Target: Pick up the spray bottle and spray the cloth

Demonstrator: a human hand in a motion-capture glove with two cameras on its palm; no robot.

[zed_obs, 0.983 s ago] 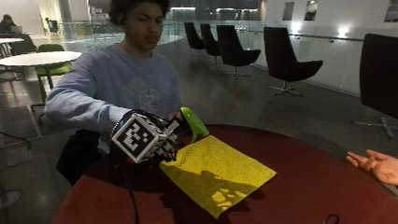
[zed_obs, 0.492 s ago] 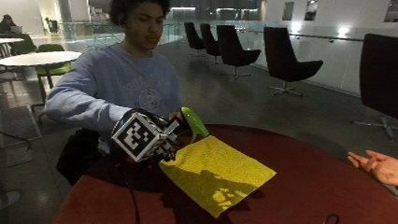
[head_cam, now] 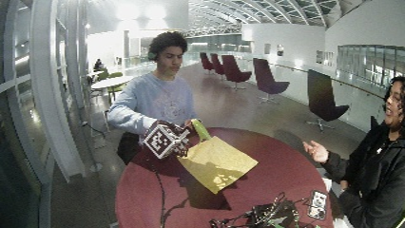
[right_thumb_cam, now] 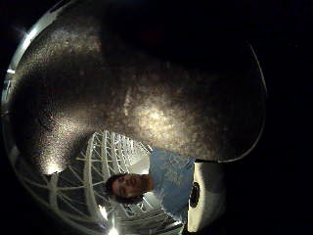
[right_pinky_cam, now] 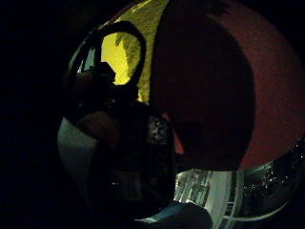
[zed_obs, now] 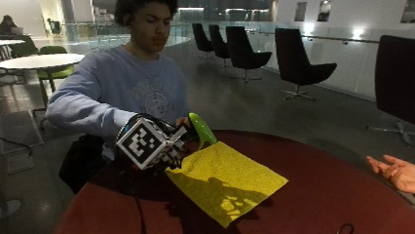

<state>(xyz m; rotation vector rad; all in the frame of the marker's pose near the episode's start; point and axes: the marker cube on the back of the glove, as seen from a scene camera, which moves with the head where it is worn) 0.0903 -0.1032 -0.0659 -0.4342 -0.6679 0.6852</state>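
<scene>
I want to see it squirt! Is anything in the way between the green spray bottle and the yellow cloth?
Nothing visible is. The gloved right hand holds the green spray bottle right at the edge of the yellow cloth, which lies flat and bare on the table.

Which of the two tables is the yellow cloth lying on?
The dark red round table right before the person holds the yellow cloth; the white round table behind stands bare.

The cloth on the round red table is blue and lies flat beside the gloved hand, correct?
Not blue: the outside view shows the cloth is yellow. It does lie flat on the round red table beside the gloved hand.
</scene>
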